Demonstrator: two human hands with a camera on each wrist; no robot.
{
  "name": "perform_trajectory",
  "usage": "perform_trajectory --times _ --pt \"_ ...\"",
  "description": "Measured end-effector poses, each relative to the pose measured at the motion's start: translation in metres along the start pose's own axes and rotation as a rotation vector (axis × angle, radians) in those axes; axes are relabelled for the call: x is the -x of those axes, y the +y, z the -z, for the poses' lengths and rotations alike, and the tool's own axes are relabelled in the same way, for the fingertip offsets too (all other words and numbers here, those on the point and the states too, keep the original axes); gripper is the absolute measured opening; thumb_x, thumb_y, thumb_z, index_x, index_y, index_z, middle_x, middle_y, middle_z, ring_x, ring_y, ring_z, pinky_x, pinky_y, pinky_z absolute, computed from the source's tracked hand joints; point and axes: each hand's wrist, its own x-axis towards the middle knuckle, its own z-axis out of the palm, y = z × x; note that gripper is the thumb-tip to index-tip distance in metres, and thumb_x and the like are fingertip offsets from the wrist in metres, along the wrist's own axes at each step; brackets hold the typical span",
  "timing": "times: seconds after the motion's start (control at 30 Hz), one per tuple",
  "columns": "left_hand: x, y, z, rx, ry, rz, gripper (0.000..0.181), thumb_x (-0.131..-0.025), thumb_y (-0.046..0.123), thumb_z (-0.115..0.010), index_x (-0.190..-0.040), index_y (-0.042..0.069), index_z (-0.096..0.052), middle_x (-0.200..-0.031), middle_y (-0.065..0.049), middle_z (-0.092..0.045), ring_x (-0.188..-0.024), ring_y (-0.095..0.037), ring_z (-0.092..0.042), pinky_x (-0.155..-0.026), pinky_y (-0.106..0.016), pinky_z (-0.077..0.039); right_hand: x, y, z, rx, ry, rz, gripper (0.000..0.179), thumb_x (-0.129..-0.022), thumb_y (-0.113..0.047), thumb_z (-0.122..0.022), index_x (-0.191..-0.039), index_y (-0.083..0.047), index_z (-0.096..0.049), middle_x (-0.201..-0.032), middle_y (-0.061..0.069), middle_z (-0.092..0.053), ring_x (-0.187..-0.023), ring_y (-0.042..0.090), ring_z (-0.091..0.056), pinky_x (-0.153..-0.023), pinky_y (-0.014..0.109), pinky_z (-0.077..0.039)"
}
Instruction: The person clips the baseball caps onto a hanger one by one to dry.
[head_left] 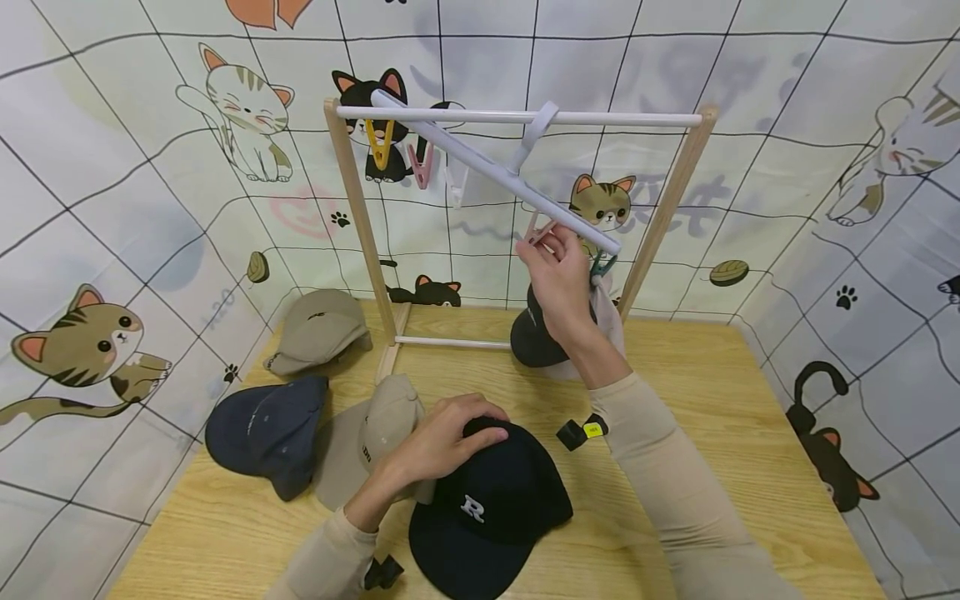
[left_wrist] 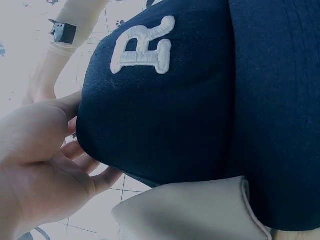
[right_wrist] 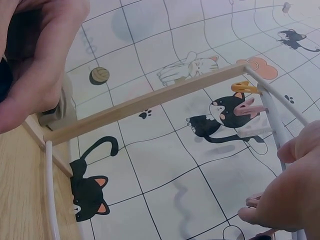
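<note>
My left hand (head_left: 450,435) holds a black cap (head_left: 504,479) by the top of its crown, above the table. The cap's white letter R faces the head camera, and its brim points down and toward me. In the left wrist view the fingers reach behind the crown (left_wrist: 160,115). Up at the hanger, my right hand (head_left: 562,279) pinches a pale pink clip (head_left: 542,232) on the slanted white clip bar (head_left: 480,167). Just behind that hand hang a dark cap (head_left: 538,337) and a light cap (head_left: 611,312), near a green clip (head_left: 602,265).
The bar hangs by a hook (head_left: 534,137) from a wooden-sided rack (head_left: 360,208). A yellow clip (head_left: 380,146) and a pink clip (head_left: 422,164) dangle at its left. Left on the table lie an olive-beige cap (head_left: 318,325), a navy cap (head_left: 273,429) and a beige cap (head_left: 348,446).
</note>
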Motion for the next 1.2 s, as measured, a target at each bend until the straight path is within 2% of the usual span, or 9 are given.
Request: perform_trajectory --times 0.13,0.37,0.6,0.77,0.9,1.03,1.2 --pt "-0.001 0.0 0.0 -0.006 0.003 0.01 0.023 -0.113 0.028 -0.072 -0.131 0.015 -0.081 -0.121 -0.002 -0.08 -0.111 -0.018 -0.078 -0.097 -0.035 -0.063 -0.002 0.001 -0.001 0.027 0.04 0.015 0.055 -0.11 -0.014 -0.071 -0.16 -0.003 -0.051 -0.153 0.021 -0.064 -0.143 0.029 -0.07 -0.119 0.036 -0.057" --pt "-0.001 -0.001 0.0 -0.006 0.01 0.004 0.022 -0.113 0.027 -0.072 -0.129 0.015 -0.081 -0.119 -0.002 -0.079 -0.108 -0.018 -0.077 -0.095 -0.033 -0.063 -0.011 0.005 0.0 0.103 0.145 0.047 0.041 -0.107 -0.021 -0.076 -0.141 -0.002 -0.066 -0.126 0.01 -0.076 -0.115 0.016 -0.08 -0.102 0.027 -0.063" --pt "0.0 0.0 -0.001 -0.004 0.013 -0.001 0.021 -0.112 0.027 -0.073 -0.128 0.015 -0.081 -0.118 -0.002 -0.08 -0.108 -0.018 -0.077 -0.095 -0.033 -0.063 -0.018 0.01 0.005 0.205 0.22 0.068 0.044 -0.104 -0.026 -0.081 -0.137 0.001 -0.069 -0.128 0.016 -0.08 -0.108 0.013 -0.081 -0.101 0.027 -0.064" --pt "0.001 -0.001 -0.002 0.001 0.009 0.004 0.021 -0.112 0.027 -0.073 -0.128 0.015 -0.081 -0.118 -0.002 -0.08 -0.108 -0.018 -0.077 -0.095 -0.033 -0.063 -0.024 0.012 0.007 0.26 0.268 0.102 0.038 -0.102 -0.027 -0.084 -0.127 0.0 -0.075 -0.122 0.017 -0.084 -0.1 0.007 -0.08 -0.093 0.021 -0.064" --pt "0.002 -0.001 -0.002 -0.002 0.01 0.008 0.021 -0.112 0.027 -0.073 -0.128 0.016 -0.081 -0.118 -0.002 -0.08 -0.108 -0.018 -0.077 -0.095 -0.033 -0.063 -0.028 0.014 0.007 0.318 0.331 0.126 0.029 -0.1 -0.032 -0.087 -0.114 -0.007 -0.081 -0.103 0.006 -0.087 -0.087 0.002 -0.079 -0.081 0.018 -0.061" --pt "0.002 -0.001 -0.001 -0.005 0.014 0.012 0.021 -0.112 0.027 -0.073 -0.128 0.016 -0.081 -0.118 -0.002 -0.08 -0.108 -0.018 -0.077 -0.095 -0.033 -0.063 -0.032 0.014 0.005 0.339 0.392 0.137 0.025 -0.096 -0.036 -0.091 -0.098 -0.014 -0.082 -0.082 -0.007 -0.082 -0.073 -0.002 -0.075 -0.071 0.018 -0.056" --pt "0.003 0.0 -0.001 -0.004 0.016 0.017 0.021 -0.112 0.028 -0.073 -0.128 0.016 -0.082 -0.118 -0.002 -0.08 -0.109 -0.018 -0.077 -0.096 -0.034 -0.063 -0.037 0.017 0.002 0.349 0.451 0.15 0.024 -0.092 -0.038 -0.095 -0.091 -0.017 -0.082 -0.074 -0.014 -0.078 -0.066 -0.004 -0.073 -0.066 0.019 -0.054"
